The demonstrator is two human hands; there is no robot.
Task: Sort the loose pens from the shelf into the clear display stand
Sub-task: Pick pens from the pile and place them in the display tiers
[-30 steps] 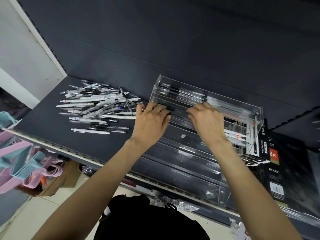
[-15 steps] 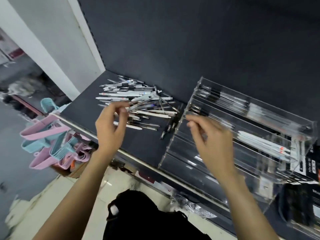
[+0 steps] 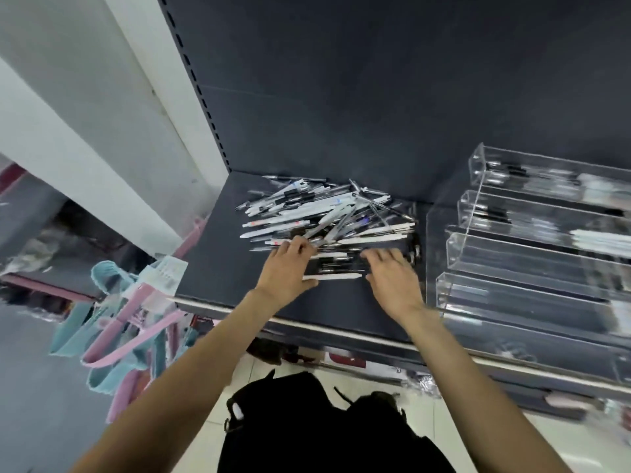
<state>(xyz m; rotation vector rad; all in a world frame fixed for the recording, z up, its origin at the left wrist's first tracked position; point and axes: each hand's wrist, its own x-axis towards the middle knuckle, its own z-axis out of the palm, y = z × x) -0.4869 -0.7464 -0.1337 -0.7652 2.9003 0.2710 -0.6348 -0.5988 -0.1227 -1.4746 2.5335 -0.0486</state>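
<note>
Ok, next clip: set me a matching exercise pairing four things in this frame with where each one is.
Things:
1. pile of loose pens
2. clear display stand
3. pink and blue hangers
4. black bag

Places:
A. on the shelf, right side
B. on the floor, between the person's arms
C. below the shelf's left end
D. on the shelf, under both hands' fingers

Pairs: 1-D, 2-A, 3-C, 4-B

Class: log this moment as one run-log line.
both hands on heap of loose pens | clear acrylic display stand partly filled | phase: picking
</note>
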